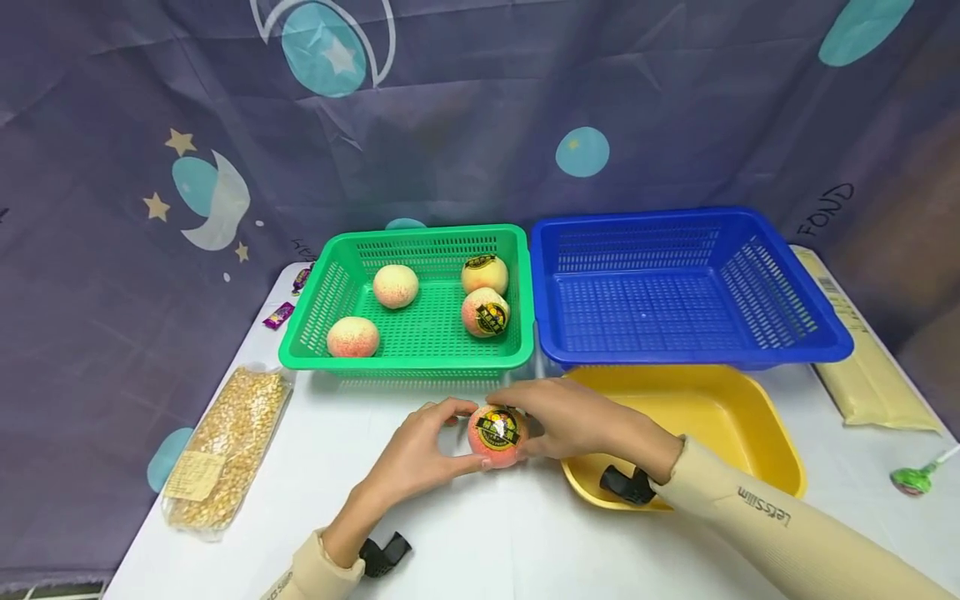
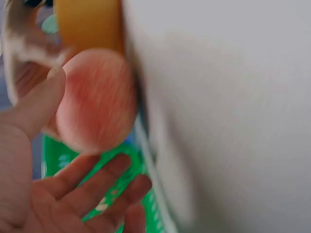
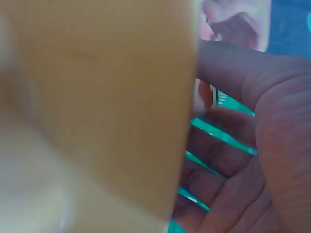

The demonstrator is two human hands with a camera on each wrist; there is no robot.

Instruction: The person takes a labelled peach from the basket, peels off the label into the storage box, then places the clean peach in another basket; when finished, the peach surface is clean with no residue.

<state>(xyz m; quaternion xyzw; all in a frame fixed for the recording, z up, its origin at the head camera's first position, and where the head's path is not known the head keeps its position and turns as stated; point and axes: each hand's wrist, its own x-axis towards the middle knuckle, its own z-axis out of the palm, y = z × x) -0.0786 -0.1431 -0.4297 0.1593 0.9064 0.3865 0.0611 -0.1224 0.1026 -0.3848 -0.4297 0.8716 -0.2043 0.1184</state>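
Observation:
Between both hands is a pinkish peach (image 1: 497, 437) with a black-and-gold sticker facing up, in front of the green basket. My right hand (image 1: 570, 417) grips it from the right, its fingers over the far side and its thumb near the lower right. My left hand (image 1: 420, 450) cups the left side. In the left wrist view the left thumb (image 2: 46, 99) lies on the peach, the index fingertip is right at its edge, and the other fingers spread apart from it. A yellow tub wall (image 3: 112, 116) fills much of the right wrist view.
The green basket (image 1: 405, 364) holds several peaches, including a stickered one (image 1: 485, 312). A blue basket (image 1: 693, 357) stands beside it, with the yellow tub (image 1: 750, 442) in front, under the right forearm. Bagged kernels (image 1: 232, 442) lie left; a tan packet (image 1: 870, 375) and green lollipop (image 1: 911, 480) lie right.

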